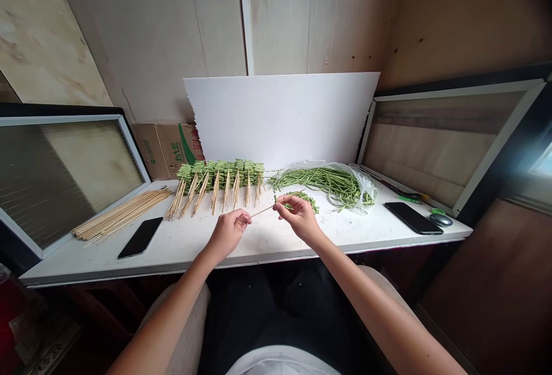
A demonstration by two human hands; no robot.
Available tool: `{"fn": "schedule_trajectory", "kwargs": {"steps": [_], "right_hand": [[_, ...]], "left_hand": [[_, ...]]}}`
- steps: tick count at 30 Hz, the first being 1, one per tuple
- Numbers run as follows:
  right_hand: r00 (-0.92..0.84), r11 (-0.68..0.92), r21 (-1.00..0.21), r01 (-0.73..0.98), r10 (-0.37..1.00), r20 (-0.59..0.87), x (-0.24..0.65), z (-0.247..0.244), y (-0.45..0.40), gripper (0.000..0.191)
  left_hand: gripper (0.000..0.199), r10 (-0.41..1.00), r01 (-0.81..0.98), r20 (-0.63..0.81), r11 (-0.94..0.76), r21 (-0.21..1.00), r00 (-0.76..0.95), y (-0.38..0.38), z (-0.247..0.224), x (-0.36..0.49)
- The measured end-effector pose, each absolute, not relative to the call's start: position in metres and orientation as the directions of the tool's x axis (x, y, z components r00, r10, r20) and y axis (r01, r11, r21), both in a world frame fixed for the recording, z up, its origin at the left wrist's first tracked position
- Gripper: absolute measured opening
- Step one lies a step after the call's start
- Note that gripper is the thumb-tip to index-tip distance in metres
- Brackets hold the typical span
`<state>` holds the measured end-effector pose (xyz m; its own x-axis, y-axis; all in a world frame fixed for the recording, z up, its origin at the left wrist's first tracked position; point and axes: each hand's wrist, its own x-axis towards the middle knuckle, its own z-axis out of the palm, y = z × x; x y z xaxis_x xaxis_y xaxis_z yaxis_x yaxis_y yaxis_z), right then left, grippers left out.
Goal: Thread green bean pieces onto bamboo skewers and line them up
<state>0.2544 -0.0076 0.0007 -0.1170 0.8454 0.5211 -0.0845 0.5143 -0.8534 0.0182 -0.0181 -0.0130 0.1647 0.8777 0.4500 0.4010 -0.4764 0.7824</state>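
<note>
My left hand [229, 232] is closed on one end of a thin wooden skewer [262, 211], held above the table's front part. At the skewer's other end, my right hand [298, 217] pinches a short piece of green bean [275, 198]. Behind my right hand lies a small pile of cut bean pieces [311, 201], partly hidden by it. Farther back, long green beans [332, 182] rest in a clear plastic bag [365, 182]. Stacked skewers threaded with bean pieces [222, 175] stand at the back left, their bare sticks pointing forward.
Loose bare skewers [123, 211] and a black phone [140, 237] lie on the white table [172, 257] at left. Another phone [413, 218] and a round dark object [441, 219] sit at right. Behind are a white board [282, 116] and a cardboard box [166, 148].
</note>
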Motion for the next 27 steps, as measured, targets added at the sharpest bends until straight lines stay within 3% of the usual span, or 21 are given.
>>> {"fn": "schedule_trajectory", "kwargs": {"steps": [8,11,18,27], "right_hand": [[-0.212,0.493,-0.869,-0.053,0.845,0.492,0.260,0.002,-0.005,0.029],[-0.209,0.437,-0.891,-0.123,0.866,0.454,0.264,0.003,-0.003,0.032],[-0.291,0.183,-0.859,-0.478,0.890,0.352,0.274,0.004,0.002,0.043],[-0.350,0.035,-0.821,-0.570,0.894,0.280,0.278,0.005,0.005,0.048]], "left_hand": [[0.041,0.925,0.311,0.209,-0.309,0.899,0.316,-0.017,-0.011,0.017],[0.042,0.927,0.249,0.196,-0.282,0.927,0.319,-0.015,-0.013,0.017],[0.045,0.929,0.176,0.226,-0.285,0.942,0.294,-0.012,-0.011,0.012],[0.049,0.933,0.140,0.223,-0.270,0.953,0.282,-0.001,-0.015,0.001]]}}
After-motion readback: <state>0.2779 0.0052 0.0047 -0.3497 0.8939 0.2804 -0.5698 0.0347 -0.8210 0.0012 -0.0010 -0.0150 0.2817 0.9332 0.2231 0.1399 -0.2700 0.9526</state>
